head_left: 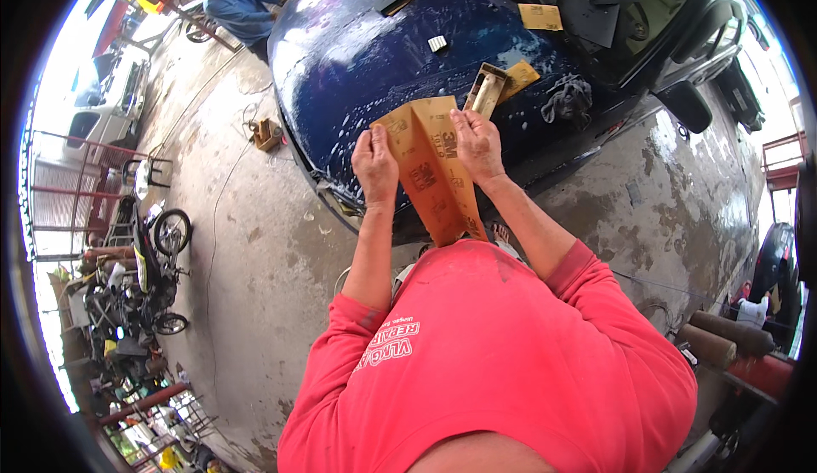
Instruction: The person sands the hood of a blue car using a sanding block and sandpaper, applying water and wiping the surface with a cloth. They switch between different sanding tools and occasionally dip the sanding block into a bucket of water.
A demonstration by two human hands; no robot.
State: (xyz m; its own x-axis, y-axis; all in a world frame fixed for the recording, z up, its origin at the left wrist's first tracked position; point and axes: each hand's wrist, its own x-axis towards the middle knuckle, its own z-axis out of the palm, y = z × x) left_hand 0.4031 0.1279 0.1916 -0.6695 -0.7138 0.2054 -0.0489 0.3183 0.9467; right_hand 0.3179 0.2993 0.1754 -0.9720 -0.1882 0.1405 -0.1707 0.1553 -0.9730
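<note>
A tan sheet of sandpaper (pixel 430 171), creased lengthwise, hangs in front of my chest, held by both hands at its upper edge. My left hand (pixel 374 165) pinches the left part. The right part is gripped by my right hand (pixel 477 145). Just beyond the hands lies the wet, soapy dark-blue car hood (pixel 366 56). A tan sanding block (pixel 485 90) rests on the hood right behind my right hand.
More sandpaper sheets (pixel 540 17), a small white block (pixel 437 43) and a grey rag (pixel 568 98) lie on the hood. A person in blue (pixel 242 0) stands at the far left of the car. Motorcycles (pixel 149 252) stand at the left, on wet concrete floor.
</note>
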